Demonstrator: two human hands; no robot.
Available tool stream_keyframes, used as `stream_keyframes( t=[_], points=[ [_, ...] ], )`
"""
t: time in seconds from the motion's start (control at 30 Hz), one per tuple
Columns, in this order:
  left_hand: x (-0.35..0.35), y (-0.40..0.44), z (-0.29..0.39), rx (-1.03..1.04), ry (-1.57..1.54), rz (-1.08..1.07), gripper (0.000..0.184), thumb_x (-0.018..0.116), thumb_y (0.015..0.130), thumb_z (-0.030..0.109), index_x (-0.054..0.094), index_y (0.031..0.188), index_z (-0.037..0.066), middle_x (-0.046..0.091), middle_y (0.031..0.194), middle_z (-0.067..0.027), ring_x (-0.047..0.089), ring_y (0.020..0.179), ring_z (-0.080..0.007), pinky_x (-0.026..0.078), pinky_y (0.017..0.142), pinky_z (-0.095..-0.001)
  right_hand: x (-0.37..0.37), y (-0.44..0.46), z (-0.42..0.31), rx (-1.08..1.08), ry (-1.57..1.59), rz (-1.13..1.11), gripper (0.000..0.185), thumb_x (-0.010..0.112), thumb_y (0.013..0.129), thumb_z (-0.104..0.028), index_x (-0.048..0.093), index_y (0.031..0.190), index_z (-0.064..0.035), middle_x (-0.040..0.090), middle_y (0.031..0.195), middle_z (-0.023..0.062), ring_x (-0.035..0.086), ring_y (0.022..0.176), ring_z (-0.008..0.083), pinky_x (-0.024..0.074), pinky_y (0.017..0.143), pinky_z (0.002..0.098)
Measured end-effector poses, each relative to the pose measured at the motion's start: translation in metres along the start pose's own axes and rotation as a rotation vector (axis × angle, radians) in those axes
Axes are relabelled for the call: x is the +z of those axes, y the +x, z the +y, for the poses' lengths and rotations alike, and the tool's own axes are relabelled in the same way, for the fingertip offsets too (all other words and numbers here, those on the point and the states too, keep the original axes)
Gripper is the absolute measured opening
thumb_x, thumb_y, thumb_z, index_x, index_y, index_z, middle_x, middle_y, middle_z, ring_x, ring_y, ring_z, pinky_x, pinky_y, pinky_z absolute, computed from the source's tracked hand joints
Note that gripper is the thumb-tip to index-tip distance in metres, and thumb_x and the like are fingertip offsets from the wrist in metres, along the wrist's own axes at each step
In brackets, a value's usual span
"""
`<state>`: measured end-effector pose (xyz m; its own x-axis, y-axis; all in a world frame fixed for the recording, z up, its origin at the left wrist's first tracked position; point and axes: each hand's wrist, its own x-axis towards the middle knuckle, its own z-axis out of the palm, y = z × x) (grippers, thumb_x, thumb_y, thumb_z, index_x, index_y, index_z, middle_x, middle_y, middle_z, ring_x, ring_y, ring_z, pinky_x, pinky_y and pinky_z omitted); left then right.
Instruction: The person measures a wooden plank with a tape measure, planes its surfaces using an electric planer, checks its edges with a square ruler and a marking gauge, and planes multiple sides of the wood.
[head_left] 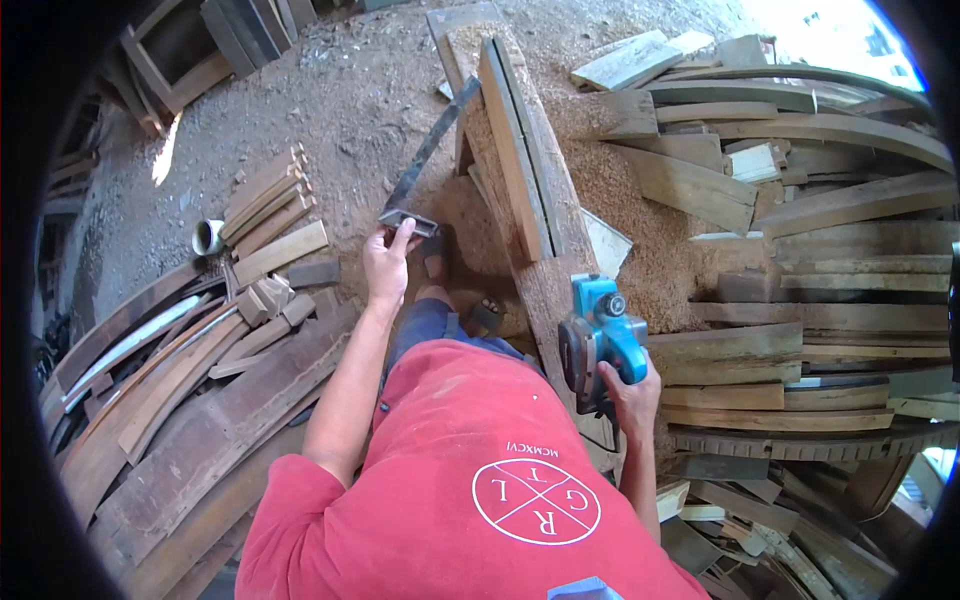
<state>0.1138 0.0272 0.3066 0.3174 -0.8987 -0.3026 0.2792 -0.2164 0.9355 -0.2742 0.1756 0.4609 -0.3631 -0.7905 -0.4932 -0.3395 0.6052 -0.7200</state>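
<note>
My left hand (388, 262) is closed on the dark stock of a try square (430, 150), whose long blade points up and to the right, its tip near the far part of a wooden piece (508, 150). That piece lies lengthwise on a long plank (555, 190), with a dark gap along its right side. My right hand (632, 392) is wrapped round the handle of a teal electric planer (603, 335), at the near right side of the plank. Part of the right fingers is hidden behind the handle.
Stacked boards (725, 345) fill the right side, and more timber (200, 420) lies at the left. Wood shavings (640, 240) cover the ground right of the plank. A short pipe (207, 237) lies beside small battens (270, 205). Wooden frames (175, 60) stand at the upper left.
</note>
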Motion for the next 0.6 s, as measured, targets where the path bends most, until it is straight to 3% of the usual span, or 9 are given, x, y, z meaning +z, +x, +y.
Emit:
stream_keyframes(
  t=[0.03, 0.13, 0.2, 0.27, 0.3, 0.33, 0.4, 0.43, 0.6],
  points=[
    [-0.001, 0.002, -0.004, 0.023, -0.037, 0.0, 0.015, 0.074, 0.105, 0.019, 0.072, 0.116, 0.008, 0.075, 0.108, -0.0019, 0.073, 0.097, -0.0119, 0.062, 0.091, -0.0347, 0.0, -0.002, -0.009, -0.097, -0.072, 0.036, 0.034, 0.086, 0.089, -0.021, 0.074, 0.111, 0.0012, 0.072, 0.086, 0.0088, 0.062, 0.066, 0.012, 0.052, 0.062, 0.0335],
    [0.004, 0.006, -0.011, 0.042, -0.085, 0.017, 0.016, 0.074, 0.106, 0.018, 0.072, 0.116, 0.007, 0.075, 0.107, -0.002, 0.073, 0.097, -0.0122, 0.064, 0.089, -0.0349, 0.009, -0.004, -0.055, -0.13, -0.108, 0.027, 0.031, 0.083, 0.091, -0.021, 0.073, 0.109, 0.0028, 0.071, 0.085, 0.0107, 0.062, 0.066, 0.0121, 0.0517, 0.062, 0.0343],
    [0.006, 0.006, -0.016, 0.037, -0.063, 0.027, 0.016, 0.073, 0.106, 0.019, 0.071, 0.117, 0.007, 0.074, 0.107, -0.0021, 0.073, 0.098, -0.0126, 0.064, 0.089, -0.0352, 0.026, 0.005, -0.074, -0.124, -0.152, 0.016, 0.034, 0.082, 0.092, -0.021, 0.071, 0.114, 0.0024, 0.071, 0.085, 0.0144, 0.064, 0.069, 0.0177, 0.0532, 0.067, 0.0373],
    [0.007, 0.007, -0.016, 0.022, -0.083, 0.027, 0.015, 0.073, 0.106, 0.019, 0.072, 0.116, 0.008, 0.074, 0.107, -0.0021, 0.073, 0.098, -0.0127, 0.064, 0.09, -0.0353, 0.044, 0.019, -0.086, -0.273, -0.17, 0.073, 0.045, 0.083, 0.092, -0.022, 0.066, 0.127, 0.0005, 0.073, 0.088, 0.0179, 0.069, 0.072, 0.0272, 0.0546, 0.071, 0.041],
    [0.007, 0.007, -0.015, 0.009, -0.074, 0.043, 0.015, 0.073, 0.106, 0.019, 0.072, 0.116, 0.008, 0.074, 0.107, -0.0021, 0.073, 0.098, -0.0127, 0.064, 0.09, -0.0353, 0.051, 0.028, -0.086, -0.311, -0.236, 0.105, 0.052, 0.082, 0.092, -0.017, 0.06, 0.138, -0.0046, 0.076, 0.097, 0.0231, 0.076, 0.083, 0.0384, 0.057, 0.076, 0.046],
    [0.006, 0.007, -0.014, -0.004, -0.065, 0.064, 0.016, 0.073, 0.106, 0.019, 0.072, 0.116, 0.007, 0.074, 0.107, -0.0022, 0.073, 0.098, -0.0127, 0.064, 0.09, -0.0353, 0.056, 0.03, -0.092, -0.319, -0.242, 0.1, 0.052, 0.082, 0.092, -0.017, 0.06, 0.138, -0.0046, 0.076, 0.097, 0.0231, 0.076, 0.083, 0.0384, 0.057, 0.076, 0.046],
    [-0.004, 0.012, -0.016, -0.009, -0.045, 0.083, 0.016, 0.074, 0.106, 0.02, 0.071, 0.116, 0.007, 0.074, 0.106, -0.0026, 0.073, 0.098, -0.0132, 0.064, 0.091, -0.0351, 0.066, 0.03, -0.108, -0.442, -0.304, 0.096, 0.055, 0.079, 0.092, -0.011, 0.059, 0.142, -0.0084, 0.076, 0.107, 0.0268, 0.077, 0.098, 0.0435, 0.0587, 0.083, 0.0487],
    [-0.009, 0.014, -0.018, 0.0, -0.044, 0.098, 0.017, 0.073, 0.106, 0.019, 0.071, 0.117, 0.006, 0.073, 0.108, -0.0032, 0.073, 0.099, -0.0132, 0.064, 0.091, -0.0352, 0.068, 0.031, -0.111, -0.387, -0.312, 0.06, 0.054, 0.076, 0.092, -0.006, 0.06, 0.144, -0.0114, 0.075, 0.112, 0.0292, 0.076, 0.105, 0.0455, 0.0591, 0.088, 0.0502],
    [-0.034, 0.031, -0.025, -0.01, -0.005, 0.176, 0.018, 0.073, 0.106, 0.018, 0.071, 0.118, 0.004, 0.073, 0.11, -0.0042, 0.072, 0.1, -0.0131, 0.066, 0.09, -0.0354, 0.078, 0.048, -0.124, -0.396, -0.295, 0.048, 0.056, 0.075, 0.092, -0.006, 0.06, 0.145, -0.0106, 0.075, 0.111, 0.0291, 0.076, 0.103, 0.0456, 0.0592, 0.087, 0.0492]
  ],
)
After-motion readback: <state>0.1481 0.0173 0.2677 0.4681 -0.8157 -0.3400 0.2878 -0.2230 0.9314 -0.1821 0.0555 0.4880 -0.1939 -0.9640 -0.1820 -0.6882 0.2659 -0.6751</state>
